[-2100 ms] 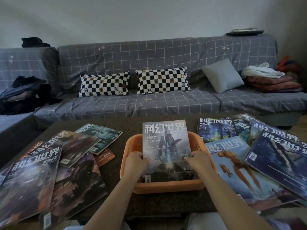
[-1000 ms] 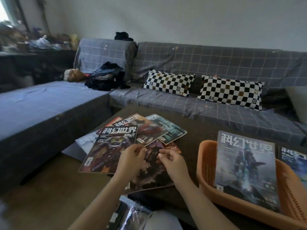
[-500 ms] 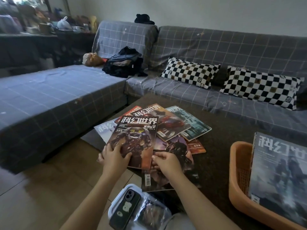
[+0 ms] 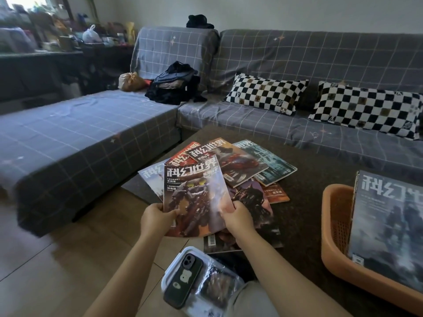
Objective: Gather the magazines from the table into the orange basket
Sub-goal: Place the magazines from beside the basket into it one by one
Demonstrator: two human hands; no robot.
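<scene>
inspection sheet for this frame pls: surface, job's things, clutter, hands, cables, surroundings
Surface: dark table, magazines fanned over its left part.
Job's things: robot-cover magazine lifted by its lower edge; magazine pile beneath; orange basket at right holds one grey magazine.
Clutter: phone in a clear pouch near the knee.
Hands: left hand and right hand both grip the robot-cover magazine.
Cables: nothing seen.
Surroundings: grey checked sofa, two checkerboard cushions, dark clothes.
</scene>
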